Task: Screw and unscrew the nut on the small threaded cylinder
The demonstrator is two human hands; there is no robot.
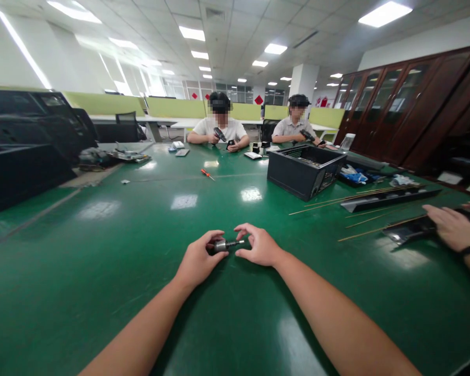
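Note:
A small metal cylinder with a dark, thin shaft and a pale tip (221,245) lies sideways just above or on the green tabletop; its exact kind I cannot make out. My left hand (199,260) has thumb and fingers closed around the thick silver end. Facing it from the other side, my right hand (260,246) is curved open, thumb and fingers apart. The shaft's pale tip points into that gap, apparently without being touched.
Beyond my hands lies a red screwdriver (207,174) on the green table (141,250). A black computer case (292,175) stands right of centre, near thin rods (317,206). Another person's hand (452,227) rests on a black part at right. Two people sit opposite with power drills (220,134).

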